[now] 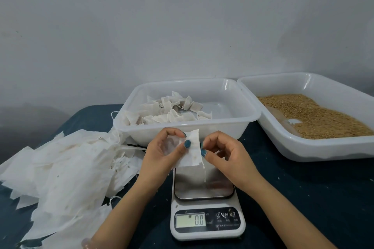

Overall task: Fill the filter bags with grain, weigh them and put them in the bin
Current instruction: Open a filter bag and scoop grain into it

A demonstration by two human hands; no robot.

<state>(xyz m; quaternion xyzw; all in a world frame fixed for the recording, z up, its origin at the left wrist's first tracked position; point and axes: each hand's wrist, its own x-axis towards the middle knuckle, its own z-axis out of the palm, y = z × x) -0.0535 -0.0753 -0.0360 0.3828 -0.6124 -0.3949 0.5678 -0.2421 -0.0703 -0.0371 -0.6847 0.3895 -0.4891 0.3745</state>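
On the head camera I see the left hand (162, 152) and right hand (224, 154) each pinching an edge of an empty filter bag (191, 153) just above the scale (204, 188). I'd rub its layers apart to open the mouth fully before scooping grain (315, 115). The dark blue cloth (303, 198) is grain-flecked, with a bare grey wall (182, 26) behind the bin (182, 126).

Two bins (238, 125) (323, 149), one scale (206, 226), one grain (315, 115) heap.
One filter bag (192, 153) held apart; filled bags (172, 113) and the loose pile (66, 163) are too many to count.
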